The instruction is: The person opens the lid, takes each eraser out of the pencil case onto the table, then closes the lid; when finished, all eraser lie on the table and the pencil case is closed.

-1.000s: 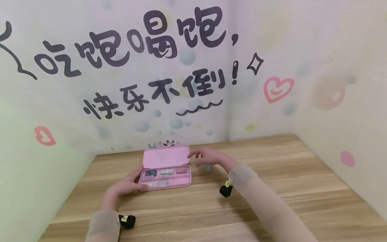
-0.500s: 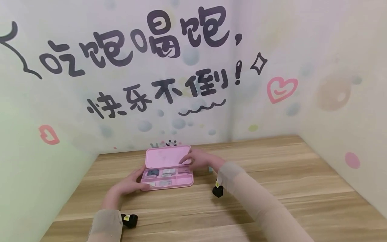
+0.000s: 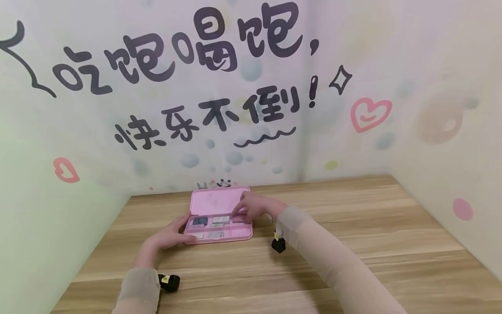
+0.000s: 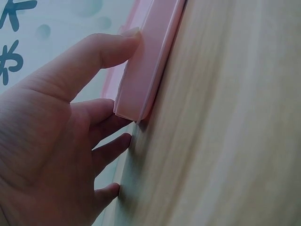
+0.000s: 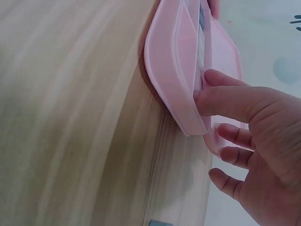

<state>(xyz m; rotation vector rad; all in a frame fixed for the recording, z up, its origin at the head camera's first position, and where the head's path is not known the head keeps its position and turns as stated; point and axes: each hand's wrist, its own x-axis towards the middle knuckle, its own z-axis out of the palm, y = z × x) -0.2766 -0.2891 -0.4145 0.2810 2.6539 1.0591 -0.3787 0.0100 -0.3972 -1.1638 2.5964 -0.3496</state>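
Now the right grip [image 3: 256, 206] has reached into the pink case [image 3: 241, 231].

The pencil case [image 5: 162, 61] is smooth pink plastic, its thin moulded walls slightly see-through, with a soft sheen along the edges. Its open lid [image 3: 215, 201] is the same plastic, flat and smooth. The surface [image 3: 353, 248] has a streaky wood grain and a smooth, low-sheen finish. The backdrop [image 3: 364, 48] is a smooth, matt, printed sheet with a faint vertical crease. Both sleeves [image 3: 345, 266] are soft matt cloth, and the wrist camera [image 3: 170, 283] is hard black plastic. The small blocks [image 3: 200, 221] may be rubber or plastic; they show too small to be sure.
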